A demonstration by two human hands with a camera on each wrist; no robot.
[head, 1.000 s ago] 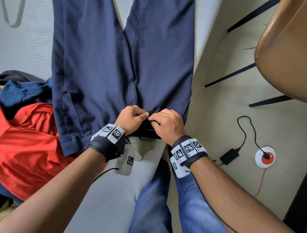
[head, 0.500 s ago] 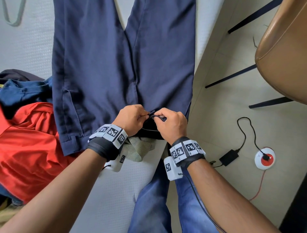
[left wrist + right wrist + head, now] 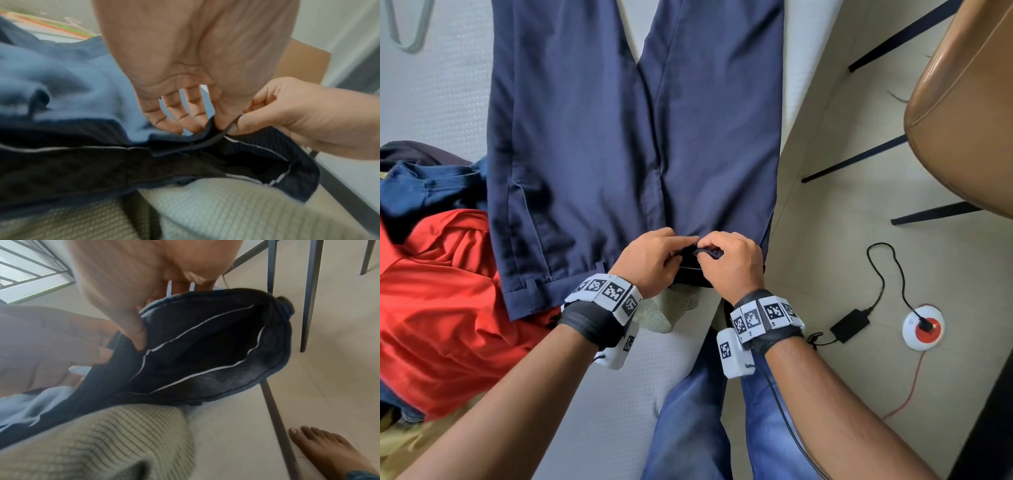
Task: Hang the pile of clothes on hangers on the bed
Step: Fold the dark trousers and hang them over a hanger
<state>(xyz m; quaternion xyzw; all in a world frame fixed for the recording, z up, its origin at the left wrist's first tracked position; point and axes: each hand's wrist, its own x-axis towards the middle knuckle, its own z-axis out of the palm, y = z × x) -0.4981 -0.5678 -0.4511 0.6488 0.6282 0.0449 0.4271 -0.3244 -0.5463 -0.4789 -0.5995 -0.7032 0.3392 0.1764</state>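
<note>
The trousers (image 3: 633, 137) lie flat on the bed (image 3: 441, 89), waistband at its near edge; left hand (image 3: 650, 260) and right hand (image 3: 732, 263) now pinch the fly closer together than a second ago; looks like fastening, hanger comes later.

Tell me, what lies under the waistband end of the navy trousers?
Under the navy trousers, a pale green checked cloth shows on the white bed. How far it extends beneath them is covered.
</note>
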